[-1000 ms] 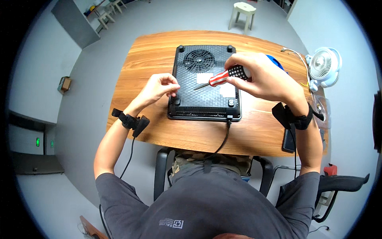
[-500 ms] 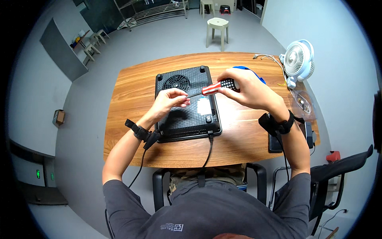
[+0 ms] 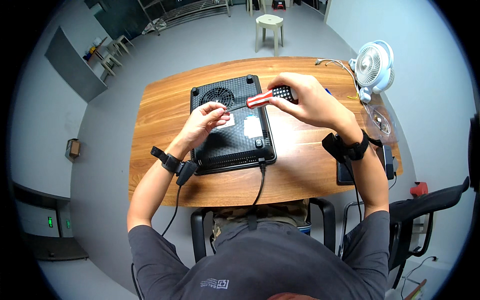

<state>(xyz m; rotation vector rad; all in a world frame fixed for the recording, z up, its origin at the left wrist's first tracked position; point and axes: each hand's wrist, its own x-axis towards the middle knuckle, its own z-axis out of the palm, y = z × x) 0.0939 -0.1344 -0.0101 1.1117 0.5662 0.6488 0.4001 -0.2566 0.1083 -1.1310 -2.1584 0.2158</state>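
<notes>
A black induction cooker [image 3: 227, 145] lies bottom-up on the wooden table, its round fan grille, rubber feet and labels facing up. Above it, my right hand [image 3: 317, 102] is closed around the handle of a red, white and black screwdriver [image 3: 261, 99], whose shaft points left. The fingertips of my left hand [image 3: 201, 123] pinch the far end of that shaft, over the cooker near the grille. Whether a small part such as a screw sits between those fingertips is hidden. From the cooker's near edge a black power cord [image 3: 262, 185] runs toward me.
A light blue fan [image 3: 372, 67] stands at the table's far right, with white cables and a clear plastic bag [image 3: 378, 122] close by. Dark boxy items [image 3: 345, 175] lie near the right edge. Beyond the table is a white stool [image 3: 270, 22]; a black chair [image 3: 430, 200] stands at right.
Both hands and the screwdriver have shifted slightly left and away from me over the cooker. A white label now shows beside my left fingertips. The whole view has tilted slightly.
</notes>
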